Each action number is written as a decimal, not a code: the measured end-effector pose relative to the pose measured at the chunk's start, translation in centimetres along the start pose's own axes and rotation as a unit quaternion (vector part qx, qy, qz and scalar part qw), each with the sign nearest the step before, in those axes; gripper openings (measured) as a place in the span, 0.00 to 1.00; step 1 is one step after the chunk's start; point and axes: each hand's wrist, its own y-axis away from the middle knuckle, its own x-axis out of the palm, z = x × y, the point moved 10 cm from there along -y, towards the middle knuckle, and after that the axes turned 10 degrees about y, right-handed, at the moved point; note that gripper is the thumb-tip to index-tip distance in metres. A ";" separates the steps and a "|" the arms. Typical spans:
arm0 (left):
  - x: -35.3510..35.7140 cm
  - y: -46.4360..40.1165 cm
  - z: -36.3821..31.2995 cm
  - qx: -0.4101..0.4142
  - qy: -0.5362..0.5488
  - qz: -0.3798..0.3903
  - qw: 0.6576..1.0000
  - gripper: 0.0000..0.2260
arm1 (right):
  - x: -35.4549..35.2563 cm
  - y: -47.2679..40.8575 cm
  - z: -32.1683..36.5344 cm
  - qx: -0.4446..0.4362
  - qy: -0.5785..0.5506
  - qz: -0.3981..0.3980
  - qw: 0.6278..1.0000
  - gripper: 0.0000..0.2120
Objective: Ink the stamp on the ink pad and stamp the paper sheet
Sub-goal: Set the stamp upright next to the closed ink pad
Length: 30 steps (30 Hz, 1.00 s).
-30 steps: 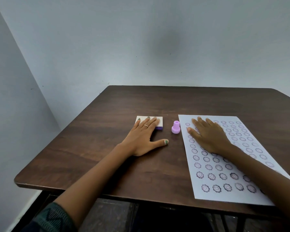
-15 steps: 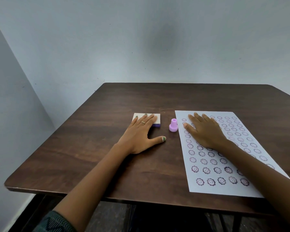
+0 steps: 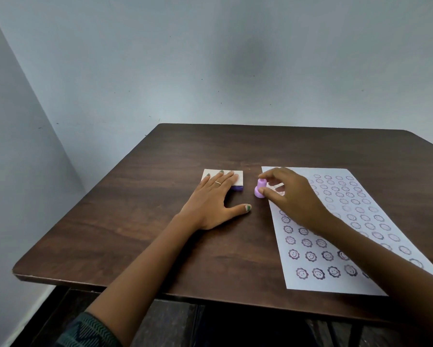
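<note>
A small lilac stamp (image 3: 258,192) stands upright on the dark wooden table (image 3: 140,221), between the ink pad and the paper. My right hand (image 3: 294,197) pinches it, with the index fingertip behind its knob and the thumb at its near side. The ink pad (image 3: 238,177) has a cream top and a purple base and lies just left of the stamp. My left hand (image 3: 210,204) lies flat on the table, its fingertips resting on the pad's top. The white paper sheet (image 3: 315,284) lies at the right, covered with rows of purple smiley-flower prints, some faint.
The table stands in a corner, with plain grey walls to the left and behind. Its near edge (image 3: 110,286) runs below my forearms, and dark floor shows under it. My right forearm crosses the sheet's near right part.
My right hand has lifted off the paper and moved left to the stamp, closing thumb and index finger around it. My left hand has stayed on the ink pad.
</note>
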 end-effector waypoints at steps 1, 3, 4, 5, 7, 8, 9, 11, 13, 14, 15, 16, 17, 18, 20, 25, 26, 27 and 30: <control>0.0 0.0 0.0 0.001 0.001 -0.002 1.000 0.36 | 0.2 0.0 0.1 -0.002 -0.005 -0.008 1.000 0.09; -0.1 0.1 0.0 0.002 0.004 -0.005 1.000 0.36 | 0.2 -0.2 0.0 0.000 -0.014 -0.035 0.999 0.07; -0.1 0.1 0.0 0.004 0.005 -0.006 1.000 0.36 | 0.1 -0.3 -0.1 0.003 -0.017 -0.047 0.999 0.06; -0.1 0.1 0.0 0.005 0.005 -0.006 1.000 0.36 | 0.2 -0.4 -0.2 0.004 -0.020 -0.053 0.998 0.06; 0.0 0.0 0.0 0.006 0.004 -0.003 1.000 0.36 | 0.4 -0.8 -0.5 0.005 -0.022 -0.053 0.998 0.04; 0.1 -0.1 0.0 0.006 0.004 -0.002 1.000 0.36 | 0.5 -1.1 -0.6 0.006 -0.020 -0.051 0.998 0.04; 0.1 -0.2 0.1 0.005 0.002 -0.001 1.000 0.36 | 0.7 -1.5 -0.8 0.006 -0.015 -0.051 0.999 0.03; 0.2 -0.4 0.3 0.005 -0.002 -0.001 1.000 0.37 | 1.0 -2.5 -1.2 0.003 0.000 -0.053 0.999 0.03; 0.3 -0.7 0.4 0.003 -0.005 0.004 1.000 0.37 | 1.3 -3.4 -1.6 0.006 0.009 -0.053 0.999 0.03; 0.3 -0.9 0.4 0.001 -0.006 0.007 1.000 0.37 | 1.5 -3.8 -1.7 0.009 0.010 -0.052 0.999 0.03; 0.3 -1.2 0.5 0.000 -0.008 0.010 1.000 0.37 | 1.6 -4.2 -1.8 0.011 0.011 -0.052 0.999 0.03; 0.3 -1.5 0.5 -0.001 -0.010 0.012 1.000 0.37 | 1.7 -4.5 -1.8 0.014 0.010 -0.052 0.999 0.02; 0.3 -1.8 0.6 -0.001 -0.011 0.013 1.000 0.37 | 1.9 -4.9 -1.9 0.017 0.009 -0.052 0.998 0.02; 0.3 -2.1 0.6 -0.001 -0.012 0.013 1.000 0.37 | 2.0 -5.1 -2.0 0.018 0.010 -0.054 0.998 0.02; 0.4 -2.5 0.7 -0.002 -0.011 0.014 1.000 0.37 | 2.2 -5.5 -2.2 0.017 0.014 -0.058 0.998 0.02; 0.4 -2.8 0.7 0.003 -0.015 0.006 1.000 0.37 | 2.7 -5.8 -2.4 0.022 0.014 -0.056 0.998 0.02; 0.4 -2.8 0.7 0.004 -0.018 0.004 1.000 0.37 | 2.7 -5.8 -2.4 0.024 0.012 -0.056 0.998 0.02; 0.4 -2.8 0.6 0.006 -0.022 0.003 1.000 0.37 | 2.7 -5.8 -2.5 0.025 0.009 -0.058 0.998 0.02; 0.3 -2.8 0.5 0.010 -0.039 0.001 0.999 0.37 | 2.5 -5.7 -2.3 0.022 0.007 -0.059 0.998 0.02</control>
